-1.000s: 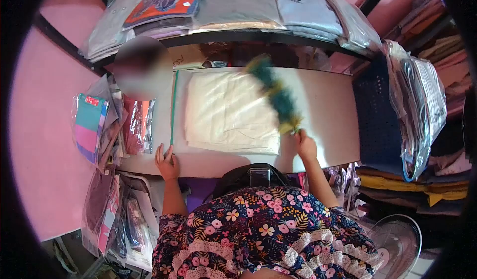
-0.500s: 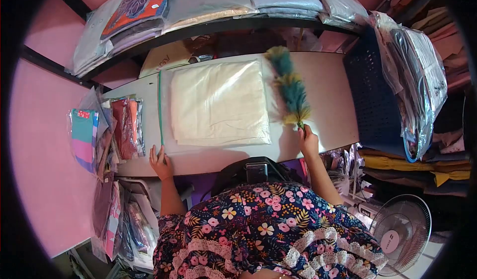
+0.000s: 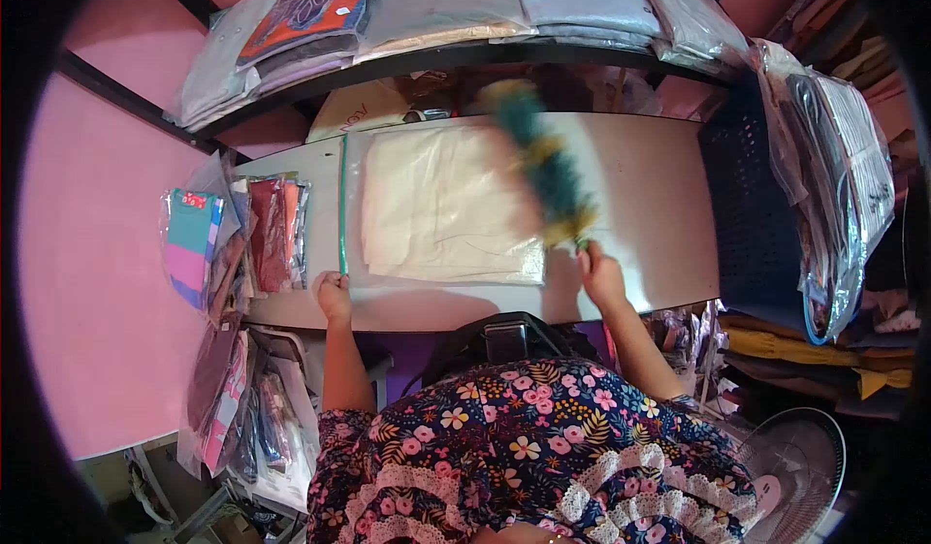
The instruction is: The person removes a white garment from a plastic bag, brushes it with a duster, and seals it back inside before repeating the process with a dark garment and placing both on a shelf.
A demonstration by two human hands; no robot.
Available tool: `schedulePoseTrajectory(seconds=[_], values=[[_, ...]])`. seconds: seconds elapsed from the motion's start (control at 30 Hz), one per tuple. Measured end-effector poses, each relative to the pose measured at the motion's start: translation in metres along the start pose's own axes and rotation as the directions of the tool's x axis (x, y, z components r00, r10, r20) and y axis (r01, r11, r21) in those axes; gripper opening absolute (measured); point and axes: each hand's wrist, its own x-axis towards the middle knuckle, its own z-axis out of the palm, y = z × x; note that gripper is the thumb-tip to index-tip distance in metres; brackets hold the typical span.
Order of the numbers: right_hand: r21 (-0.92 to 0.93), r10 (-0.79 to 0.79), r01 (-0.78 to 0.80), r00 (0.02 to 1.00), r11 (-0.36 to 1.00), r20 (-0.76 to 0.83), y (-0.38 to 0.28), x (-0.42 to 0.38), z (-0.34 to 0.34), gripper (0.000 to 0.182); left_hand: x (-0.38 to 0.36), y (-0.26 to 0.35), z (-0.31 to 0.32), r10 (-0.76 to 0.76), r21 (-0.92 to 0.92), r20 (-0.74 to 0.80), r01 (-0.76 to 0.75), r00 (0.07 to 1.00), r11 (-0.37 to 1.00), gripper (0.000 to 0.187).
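A cream folded cloth in a clear plastic bag lies flat on the white table. Along the bag's left edge runs a green strip. My left hand is closed at the lower end of that strip, pinching the bag's corner. On the right, my right hand grips the handle of a green and yellow feather duster. The duster is blurred and slants up and to the left, its feathers over the right part of the bag.
Bagged garments stand at the table's left end. A shelf with packed clothes crosses behind the table. At the right is a blue basket with bagged items on it. A fan stands at the lower right.
The duster has swung left over the bag's right side. My left hand has closed its fingers at the green strip's lower end. The whole view has shifted slightly.
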Motion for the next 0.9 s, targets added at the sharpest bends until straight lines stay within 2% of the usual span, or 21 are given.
schedulePoseTrajectory(seconds=[0.03, 0.07, 0.1, 0.17, 0.2, 0.23, 0.27, 0.3, 0.33, 0.4, 0.43, 0.5, 0.53, 0.6, 0.63, 0.67, 0.7, 0.77, 0.8, 0.83, 0.9], values=[[0.006, -0.152, 0.152, 0.984, 0.988, 0.091, -0.006, -0.005, 0.003, 0.028, -0.002, -0.001, 0.001, -0.025, -0.037, 0.032, 0.027, 0.999, 0.999, 0.015], [0.021, -0.267, 0.271, 0.932, 0.962, 0.245, -0.015, -0.012, -0.002, 0.03, -0.004, -0.004, 0.0, -0.052, -0.074, 0.063, 0.057, 0.997, 0.996, 0.016], [0.025, -0.278, 0.281, 0.928, 0.959, 0.246, -0.013, -0.012, 0.0, 0.03, -0.008, -0.007, -0.001, -0.058, -0.072, 0.054, 0.062, 0.997, 0.995, 0.016], [-0.094, -0.288, 0.331, 0.906, 0.939, 0.309, -0.004, -0.006, 0.002, 0.032, -0.021, 0.002, -0.015, -0.142, 0.04, 0.164, 0.137, 0.976, 0.99, 0.021], [-0.204, -0.13, 0.182, 0.96, 0.962, 0.246, 0.003, 0.003, 0.004, 0.032, -0.028, 0.004, -0.024, -0.153, 0.04, 0.155, 0.149, 0.976, 0.988, 0.021], [-0.207, -0.037, 0.062, 0.992, 0.976, 0.121, 0.003, 0.013, -0.002, 0.028, -0.034, 0.002, -0.031, -0.179, 0.016, 0.215, 0.179, 0.96, 0.984, 0.022], [-0.168, -0.003, 0.01, 0.999, 0.986, 0.041, 0.003, 0.024, -0.005, 0.027, -0.04, 0.002, -0.035, -0.203, -0.008, 0.275, 0.213, 0.94, 0.977, 0.022], [-0.124, 0.037, -0.041, 0.999, 0.991, -0.033, 0.002, 0.03, -0.007, 0.025, -0.045, 0.002, -0.036, -0.22, -0.005, 0.268, 0.23, 0.938, 0.973, 0.022], [-0.123, 0.026, -0.028, 0.999, 0.992, -0.019, -0.002, 0.03, -0.005, 0.025, -0.05, -0.001, -0.036, -0.176, -0.064, 0.234, 0.195, 0.956, 0.979, 0.023], [-0.035, -0.092, 0.094, 0.994, 0.995, 0.054, -0.018, 0.022, 0.007, 0.023, -0.054, -0.008, -0.038, -0.14, -0.107, 0.19, 0.162, 0.972, 0.981, 0.024], [-0.022, -0.201, 0.208, 0.962, 0.978, 0.185, -0.028, 0.011, 0.008, 0.024, -0.053, -0.005, -0.038, -0.127, -0.11, 0.19, 0.15, 0.973, 0.983, 0.023], [0.014, -0.438, 0.455, 0.848, 0.89, 0.299, -0.045, -0.005, 0.003, 0.026, -0.052, -0.008, -0.037, -0.12, -0.112, 0.182, 0.142, 0.976, 0.984, 0.022], [0.018, -0.446, 0.462, 0.844, 0.886, 0.298, -0.044, -0.001, 0.01, 0.026, -0.05, -0.014, -0.034, -0.077, -0.149, 0.212, 0.11, 0.974, 0.983, 0.022], [-0.212, -0.15, 0.204, 0.958, 0.956, 0.243, -0.031, 0.017, 0.024, 0.027, -0.043, -0.026, -0.026, -0.031, -0.193, 0.229, 0.076, 0.973, 0.978, 0.021], [-0.153, -0.064, 0.085, 0.989, 0.985, 0.137, -0.031, 0.028, 0.022, 0.028, -0.041, -0.031, -0.023, -0.048, -0.282, 0.309, 0.139, 0.95, 0.949, 0.021], [-0.151, -0.032, 0.043, 0.997, 0.988, 0.075, -0.037, 0.036, 0.02, 0.027, -0.039, -0.031, -0.025, -0.054, -0.36, 0.391, 0.207, 0.919, 0.91, 0.02], [-0.145, 0.003, -0.002, 1.0, 0.989, 0.01, -0.043, 0.041, 0.017, 0.026, -0.039, -0.028, -0.027, -0.053, -0.357, 0.387, 0.203, 0.92, 0.912, 0.02], [-0.047, -0.086, 0.091, 0.991, 0.995, 0.103, -0.066, 0.033, 0.022, 0.028, -0.039, -0.017, -0.033, -0.102, -0.318, 0.489, 0.287, 0.866, 0.904, 0.019], [-0.023, -0.19, 0.196, 0.966, 0.98, 0.175, -0.074, 0.019, 0.03, 0.028, -0.037, -0.015, -0.037, -0.072, -0.307, 0.523, 0.266, 0.849, 0.914, 0.019], [-0.027, -0.275, 0.299, 0.905, 0.954, 0.324, -0.079, 0.007, 0.042, 0.03, -0.033, -0.018, -0.039, -0.061, -0.312, 0.526, 0.259, 0.848, 0.914, 0.019], [0.039, -0.507, 0.542, 0.755, 0.84, 0.415, -0.1, -0.017, 0.045, 0.029, -0.029, -0.023, -0.044, 0.034, -0.388, 0.587, 0.245, 0.809, 0.888, 0.019]])
